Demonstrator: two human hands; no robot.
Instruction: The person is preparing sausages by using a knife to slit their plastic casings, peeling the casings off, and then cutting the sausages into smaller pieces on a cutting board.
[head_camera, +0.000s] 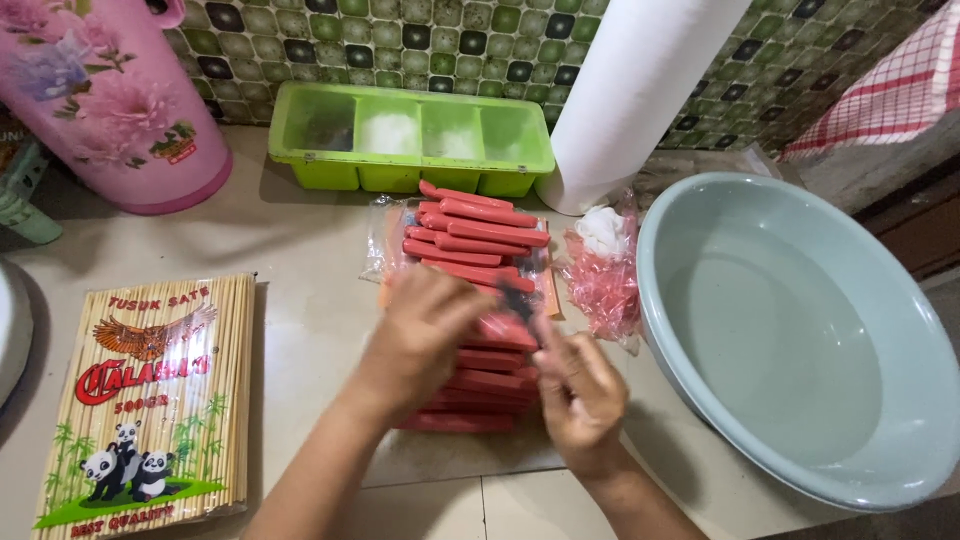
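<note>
Both forearms were extended forward and angled inward. The left hand (425, 335) was held palm-down, fingers curled. The right hand (580, 395) was positioned just beside it, fingers bent.

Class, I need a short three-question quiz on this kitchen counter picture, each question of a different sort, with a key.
1. True or false: the large grey-green plastic basin holds red sausages.
2. Which is nearer the left hand: (a) the pack of bamboo skewers or (b) the white paper towel roll?
3. Fill in: both hands, the right hand too, are over the pile of red ______.

Key: 1 false, it looks empty; 2 a; 3 sausages.
</note>
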